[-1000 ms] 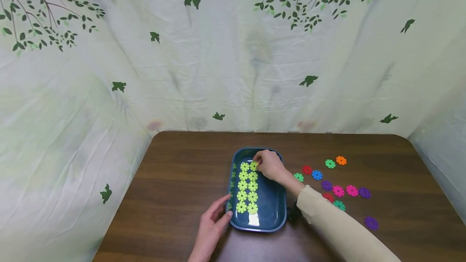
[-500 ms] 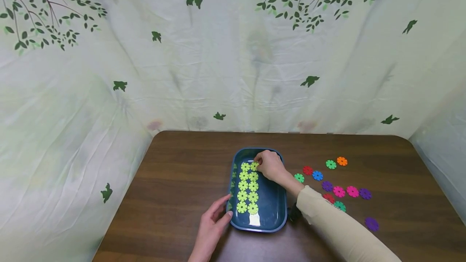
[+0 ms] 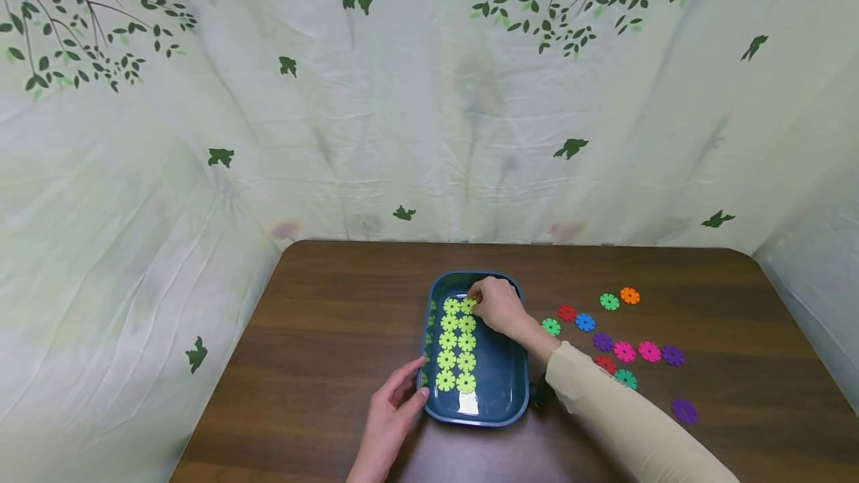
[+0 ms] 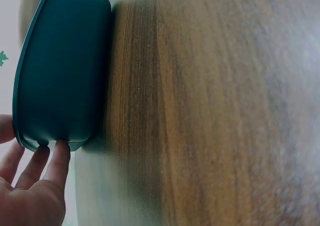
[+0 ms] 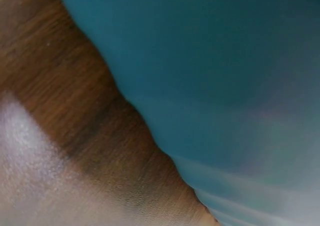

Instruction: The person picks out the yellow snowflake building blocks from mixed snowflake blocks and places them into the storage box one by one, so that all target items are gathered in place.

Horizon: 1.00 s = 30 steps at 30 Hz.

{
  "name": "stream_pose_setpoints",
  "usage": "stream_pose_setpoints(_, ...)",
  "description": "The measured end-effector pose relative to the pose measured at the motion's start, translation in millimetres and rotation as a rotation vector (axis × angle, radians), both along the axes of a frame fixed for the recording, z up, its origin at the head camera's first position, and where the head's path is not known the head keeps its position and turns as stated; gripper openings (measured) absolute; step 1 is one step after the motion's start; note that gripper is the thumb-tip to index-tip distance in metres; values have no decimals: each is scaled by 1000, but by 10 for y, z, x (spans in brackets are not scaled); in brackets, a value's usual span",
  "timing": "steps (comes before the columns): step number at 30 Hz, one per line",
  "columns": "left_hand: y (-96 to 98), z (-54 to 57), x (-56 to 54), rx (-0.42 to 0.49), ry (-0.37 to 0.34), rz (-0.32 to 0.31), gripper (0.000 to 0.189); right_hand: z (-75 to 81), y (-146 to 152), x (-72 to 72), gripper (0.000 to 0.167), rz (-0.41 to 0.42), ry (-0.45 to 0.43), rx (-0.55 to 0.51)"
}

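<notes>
In the head view, a blue tray holds several yellow-green notched plastic discs, laid flat in two columns along its left half. My right hand reaches over the right side and pinches the farthest disc of the right column, partly covered by the fingertips. At the tray's near left side, my left hand holds the edge, thumb and fingers spread apart. The left wrist view shows its fingers against the tray's outer wall, the thumb by the rim. Only the blurred tray wall appears in the right wrist view.
Right of the tray, loose notched discs lie scattered on the brown wooden table: a blue disc, an orange disc, a pink disc, a purple disc and others. The right forearm crosses near them. A printed curtain hangs behind.
The whole head view shifts very slightly. Both hands, the tray and the discs stay in the same places.
</notes>
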<state>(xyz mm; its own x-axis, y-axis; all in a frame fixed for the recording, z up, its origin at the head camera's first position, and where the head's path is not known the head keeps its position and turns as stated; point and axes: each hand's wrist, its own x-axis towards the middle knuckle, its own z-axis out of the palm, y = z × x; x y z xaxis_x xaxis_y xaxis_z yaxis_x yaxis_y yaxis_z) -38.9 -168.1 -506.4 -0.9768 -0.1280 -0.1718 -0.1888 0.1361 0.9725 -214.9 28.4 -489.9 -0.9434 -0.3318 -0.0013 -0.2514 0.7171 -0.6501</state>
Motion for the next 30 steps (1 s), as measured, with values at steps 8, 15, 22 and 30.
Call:
stream_pose_setpoints(8,4,16,-4,-3,5,-5,42,5,4,0,20,-4,-3,3)
stream_pose_setpoints(15,14,17,-9,0,15,-3,42,-3,31,17,17,20,46,-33)
stream_pose_setpoints(22,11,28,0,17,25,7,43,-21,19,18,16,30,58,-57)
stream_pose_setpoints(30,12,20,10,13,10,4,43,-25,20,21,16,31,72,-76)
